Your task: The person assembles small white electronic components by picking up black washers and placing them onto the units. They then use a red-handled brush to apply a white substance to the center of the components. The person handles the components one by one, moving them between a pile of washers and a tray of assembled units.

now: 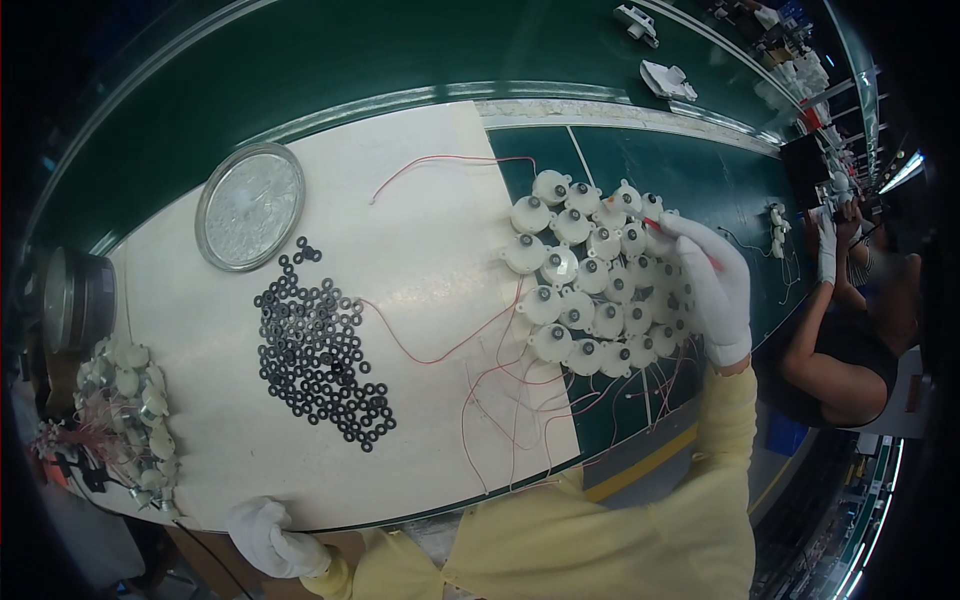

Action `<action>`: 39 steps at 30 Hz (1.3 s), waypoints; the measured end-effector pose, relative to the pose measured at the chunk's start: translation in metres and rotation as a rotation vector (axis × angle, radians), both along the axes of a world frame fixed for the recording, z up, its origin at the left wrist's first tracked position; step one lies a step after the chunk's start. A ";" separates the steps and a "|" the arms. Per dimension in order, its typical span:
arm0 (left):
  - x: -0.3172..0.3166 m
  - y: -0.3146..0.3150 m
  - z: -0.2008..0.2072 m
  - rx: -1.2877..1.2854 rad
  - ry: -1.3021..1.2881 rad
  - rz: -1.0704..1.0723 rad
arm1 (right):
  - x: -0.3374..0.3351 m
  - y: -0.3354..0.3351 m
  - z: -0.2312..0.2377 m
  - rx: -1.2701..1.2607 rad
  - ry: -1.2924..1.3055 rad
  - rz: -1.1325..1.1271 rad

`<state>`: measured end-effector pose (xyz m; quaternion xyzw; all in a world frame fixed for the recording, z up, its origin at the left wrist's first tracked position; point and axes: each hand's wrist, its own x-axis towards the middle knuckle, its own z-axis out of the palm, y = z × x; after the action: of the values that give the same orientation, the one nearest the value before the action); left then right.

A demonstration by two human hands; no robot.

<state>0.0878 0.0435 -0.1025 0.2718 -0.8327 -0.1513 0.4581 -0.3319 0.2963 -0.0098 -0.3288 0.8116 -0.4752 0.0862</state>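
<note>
Small round white motors [590,275] with thin red wires lie packed side by side in a cluster on the right part of the worktop, straddling the edge where the white mat [440,250] meets the green belt surface [700,170]. The person's right hand [712,280], in a white glove, rests over the right side of the cluster, its fingers curled around a slim red pen-like tool [655,226] whose tip points at a motor on the far row. The left hand [265,535], also gloved, sits at the near edge of the mat, well apart from the motors; whether it holds anything cannot be told. A heap of small black rubber rings [322,350] lies mid-mat, with a round shiny metal dish [250,206] beyond it to the far left. More white motors [135,400] are piled at the left edge. Another person's gloved hand [828,248] works at far right.
</note>
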 end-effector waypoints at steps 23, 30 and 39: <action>0.001 0.003 0.002 0.033 -0.003 0.025 | -0.013 0.012 -0.009 -0.017 -0.129 -0.119; -0.003 0.001 0.003 -0.003 0.004 0.019 | -0.007 0.019 -0.007 -0.030 -0.108 -0.160; -0.007 0.001 0.005 -0.006 0.005 0.032 | -0.008 0.005 -0.001 -0.007 -0.103 -0.149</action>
<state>0.0810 0.0442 -0.0973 0.2831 -0.8276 -0.1421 0.4634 -0.3398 0.3012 -0.0107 -0.2427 0.8267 -0.4994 0.0911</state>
